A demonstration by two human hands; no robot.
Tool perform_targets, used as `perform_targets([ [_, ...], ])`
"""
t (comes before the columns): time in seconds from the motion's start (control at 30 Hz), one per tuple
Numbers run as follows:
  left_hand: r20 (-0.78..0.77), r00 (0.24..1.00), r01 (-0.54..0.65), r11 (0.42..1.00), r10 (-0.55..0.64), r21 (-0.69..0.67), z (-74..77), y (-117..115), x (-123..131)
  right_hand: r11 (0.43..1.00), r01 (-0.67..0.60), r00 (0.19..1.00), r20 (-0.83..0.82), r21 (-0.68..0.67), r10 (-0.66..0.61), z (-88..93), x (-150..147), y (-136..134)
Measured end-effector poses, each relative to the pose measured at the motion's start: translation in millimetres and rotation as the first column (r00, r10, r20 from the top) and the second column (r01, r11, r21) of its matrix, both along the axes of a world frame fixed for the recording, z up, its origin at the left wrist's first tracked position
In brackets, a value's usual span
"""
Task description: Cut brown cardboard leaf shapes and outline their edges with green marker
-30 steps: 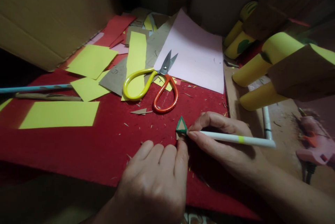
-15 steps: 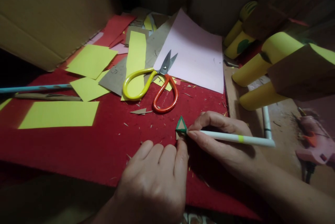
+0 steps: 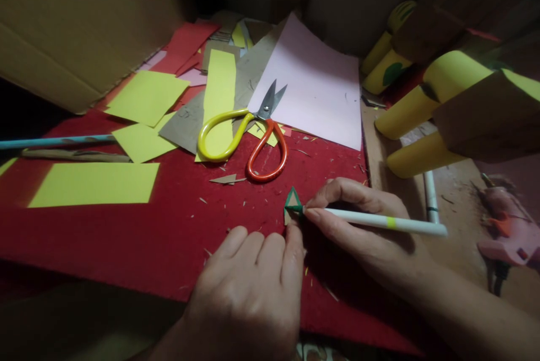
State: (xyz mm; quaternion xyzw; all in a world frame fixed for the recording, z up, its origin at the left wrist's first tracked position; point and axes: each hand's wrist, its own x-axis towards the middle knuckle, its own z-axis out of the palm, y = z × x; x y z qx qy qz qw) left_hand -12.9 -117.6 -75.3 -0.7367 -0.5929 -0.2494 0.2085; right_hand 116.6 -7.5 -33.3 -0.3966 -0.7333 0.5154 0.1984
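A white felt-tip pen with a yellow band and a green tip is pinched between the thumb and fingers of my right hand. Its tip touches the left edge of a small pointed piece of cardboard, whose upper edges are lined in green. My left hand is curled, and its index fingertip presses the lower end of that piece onto the red tabletop. Just beyond lie scissors with one yellow and one red handle, blades apart.
Yellow paper pieces and a pink sheet lie behind and left. Yellow paper tubes joined to cardboard stand at right, near a pink glue gun and a white pen cap. A large cardboard panel rises back left.
The pen's tip has moved from the piece's right side to its left edge, and the green line under the triangle no longer shows as before. My left hand stays in place.
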Motion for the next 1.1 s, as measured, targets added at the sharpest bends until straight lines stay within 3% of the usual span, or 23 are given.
perform_targets([
  [0.2, 0.008, 1.000, 0.000, 1.000, 0.000, 0.007, 0.2, -1.0, 0.4, 0.999, -0.048, 0.999, 0.023, 0.007, 0.048, 2.0, 1.5, 1.4],
  [0.47, -0.007, 1.000, -0.019, 1.000, 0.019, -0.004, -2.2, -1.8, 1.2, 0.999, 0.029, 1.000, -0.007, -0.020, -0.029, 1.0, -0.2, -0.6],
  [0.73, 0.010, 1.000, 0.000, 1.000, 0.000, -0.001, 1.1, -0.2, 0.0, 0.998, -0.059, 0.998, 0.019, 0.011, 0.059, 1.1, 3.1, 1.8],
  [0.97, 0.011, 1.000, -0.029, 1.000, 0.028, 0.009, -1.8, -1.2, 1.1, 0.997, 0.047, 0.998, -0.033, -0.058, -0.049, 1.1, -0.4, -0.6],
  [1.1, 0.011, 1.000, -0.021, 1.000, 0.021, -0.005, -4.0, -2.6, 1.1, 0.994, 0.047, 0.998, -0.038, -0.094, -0.050, 0.0, -1.2, -1.4],
])
